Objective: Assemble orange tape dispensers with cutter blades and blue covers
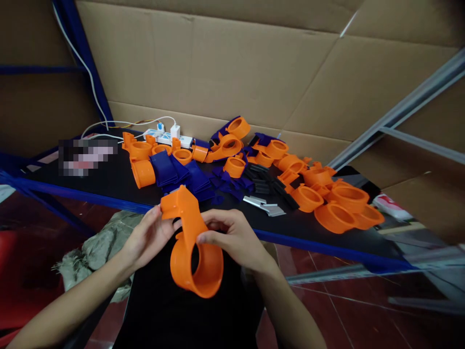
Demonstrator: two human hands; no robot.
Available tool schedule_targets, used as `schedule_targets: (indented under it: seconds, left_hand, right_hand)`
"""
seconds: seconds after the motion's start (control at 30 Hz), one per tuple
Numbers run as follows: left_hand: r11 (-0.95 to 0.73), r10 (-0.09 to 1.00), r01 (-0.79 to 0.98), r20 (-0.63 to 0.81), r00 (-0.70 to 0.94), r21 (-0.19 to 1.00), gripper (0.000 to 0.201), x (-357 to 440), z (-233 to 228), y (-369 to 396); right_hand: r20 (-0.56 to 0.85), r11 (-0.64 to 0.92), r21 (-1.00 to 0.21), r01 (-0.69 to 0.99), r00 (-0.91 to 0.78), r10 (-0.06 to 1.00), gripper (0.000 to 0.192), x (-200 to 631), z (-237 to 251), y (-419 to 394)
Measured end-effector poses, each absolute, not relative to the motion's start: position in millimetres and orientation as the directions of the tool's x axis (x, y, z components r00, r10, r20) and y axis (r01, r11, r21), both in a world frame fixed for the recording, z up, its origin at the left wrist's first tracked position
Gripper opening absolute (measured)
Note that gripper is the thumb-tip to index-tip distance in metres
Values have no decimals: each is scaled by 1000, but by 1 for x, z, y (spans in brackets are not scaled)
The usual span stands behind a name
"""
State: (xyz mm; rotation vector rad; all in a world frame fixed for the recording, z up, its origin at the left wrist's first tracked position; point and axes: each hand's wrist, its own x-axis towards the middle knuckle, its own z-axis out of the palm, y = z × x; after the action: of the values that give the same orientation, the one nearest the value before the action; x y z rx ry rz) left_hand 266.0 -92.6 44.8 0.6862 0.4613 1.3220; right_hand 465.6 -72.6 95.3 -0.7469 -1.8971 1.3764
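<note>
An orange plastic tape dispenser body [194, 228], with a wide ring at its lower end, is held between my two hands above my lap. My left hand [148, 237] pinches its upper left end with thumb and fingers. On the other side, my right hand [234, 235] grips it near the top of the ring, thumb on the front and fingers partly hidden behind. Just beyond, on the black shelf [105, 177], lie dark blue plastic flaps [169, 169], black strips [259, 177] and silver metal pieces [264, 206].
More orange dispenser bodies [334, 198] are piled at the right and along the back of the shelf. A white power strip [167, 137] with cables lies at the back left. Blue metal posts [85, 53] and a cardboard wall [210, 63] enclose the shelf. Grey sacking [101, 247] sits below left.
</note>
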Motion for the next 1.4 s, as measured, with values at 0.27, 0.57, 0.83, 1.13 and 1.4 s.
schedule_targets:
  seconds: [0.27, 0.57, 0.83, 1.13, 1.4]
  left_hand:
    - [131, 957, -817, 144, 252, 562, 90, 251, 34, -85]
    - [357, 906, -676, -61, 420, 644, 54, 265, 24, -83]
    - [303, 946, -709, -112, 303, 637, 50, 260, 28, -76]
    - [93, 995, -794, -76, 59, 601, 41, 272, 45, -87]
    - [95, 993, -814, -116, 34, 574, 29, 277, 51, -84]
  right_hand:
    - [113, 264, -953, 150, -631, 767, 43, 450, 85, -48]
    - [207, 271, -230, 935, -225, 952, 32, 441, 100, 66]
    - [355, 262, -257, 930, -161, 921, 32, 440, 108, 63]
    - [562, 731, -525, 436, -467, 683, 16, 450, 95, -45]
    - [615, 854, -397, 337, -593, 520, 46, 459, 77, -56]
